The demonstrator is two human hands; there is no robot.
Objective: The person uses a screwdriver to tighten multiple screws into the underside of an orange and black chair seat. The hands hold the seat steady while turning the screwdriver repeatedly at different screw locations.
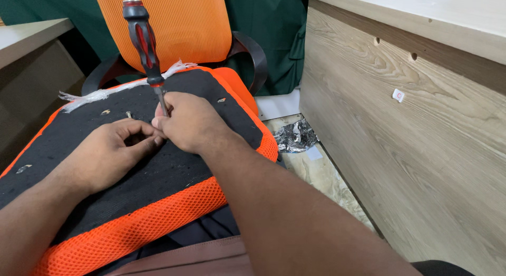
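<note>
Right grip [187, 120] hides screwdriver [146, 44] tip on seat cushion [158, 176].

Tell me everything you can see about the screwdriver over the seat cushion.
The screwdriver has a chunky red and black handle, plastic or rubber by its look, with a red cap on top and a thin metal shaft below. It stands nearly upright, leaning slightly left, tip down toward the black underside of the orange mesh seat cushion. The right hand pinches the shaft low down, hiding the tip. The left hand rests beside it with its fingertips near the tip. Nothing holds the handle.
</note>
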